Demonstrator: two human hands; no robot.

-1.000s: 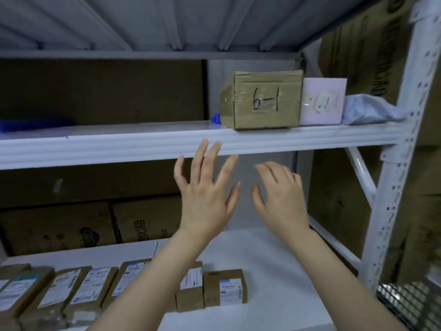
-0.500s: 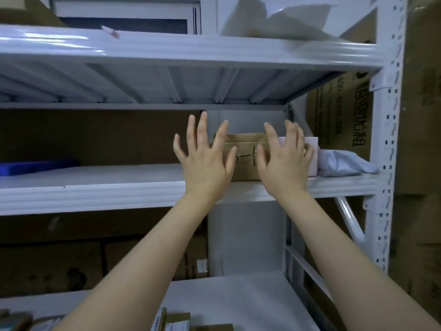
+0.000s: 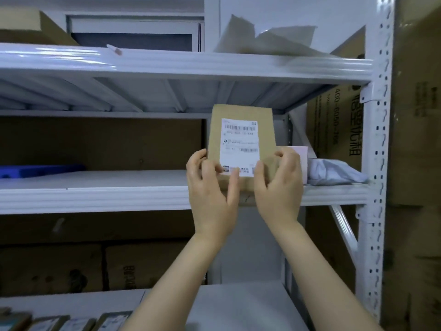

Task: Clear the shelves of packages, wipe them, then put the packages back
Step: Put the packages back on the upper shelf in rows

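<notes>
Gripping the cardboard package (image 3: 241,149) by its lower corners with your left hand (image 3: 211,187) and right hand (image 3: 278,185), you tilt it off the middle shelf (image 3: 95,199) front edge; next, likely lower it clear.

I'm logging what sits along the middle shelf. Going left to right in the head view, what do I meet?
blue object → brown box, tipped upright → pink box → white cloth
</notes>
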